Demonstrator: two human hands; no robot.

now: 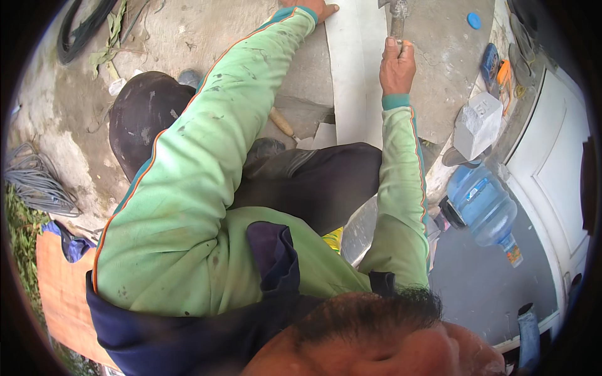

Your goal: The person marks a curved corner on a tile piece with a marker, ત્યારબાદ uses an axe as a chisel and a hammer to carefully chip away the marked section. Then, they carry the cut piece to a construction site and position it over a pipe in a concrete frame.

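A long white sheet [357,69] lies on the concrete ahead of my knees. At its left edge, my left hand [320,9] reaches to it with the thumb stretched out; the upper picture edge cuts off part of this hand. On the sheet's right side, my right hand [398,67] is closed round the handle of a hammer [397,25]. The hammer's worn metal end points away from me and is partly cut off by the upper edge. Between my legs and the sheet lies a tool with a wooden handle [283,122], its far end partly hidden.
To the right are a white block [480,122], a blue water jug [483,203] on its side, shoes [490,61] and a white door [555,131]. A blue cap [474,20] lies on the concrete. At left are coiled cable [41,178] and a black hose [78,31].
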